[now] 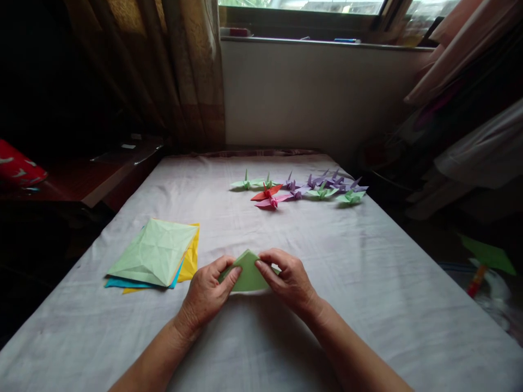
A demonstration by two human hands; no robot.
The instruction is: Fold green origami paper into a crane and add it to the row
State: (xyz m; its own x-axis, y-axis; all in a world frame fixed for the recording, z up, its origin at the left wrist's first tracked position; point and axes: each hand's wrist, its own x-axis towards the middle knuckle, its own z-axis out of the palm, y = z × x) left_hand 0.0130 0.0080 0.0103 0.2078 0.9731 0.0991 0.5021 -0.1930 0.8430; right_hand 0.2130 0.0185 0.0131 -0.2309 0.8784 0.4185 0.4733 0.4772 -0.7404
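A folded piece of green origami paper (250, 276) is held between my two hands, its pointed corner facing away from me. My left hand (210, 286) pinches its left side, thumb on top. On the other side, my right hand (288, 277) pinches the upper right edge between thumb and fingers. Left of my hands lies a stack of creased paper sheets (157, 253), pale green on top with blue and yellow beneath. Beyond them sit several folded paper cranes: a pink crane (273, 201), a red crane (266, 192), green cranes (350, 197) and purple cranes (335, 179).
A pale cloth (368, 326) covers the table. To the left stands a dark wooden surface (93, 179) with a red item (18, 166) on it. A curtain (192, 76) hangs beside the window, and clothes (486, 147) hang at the right.
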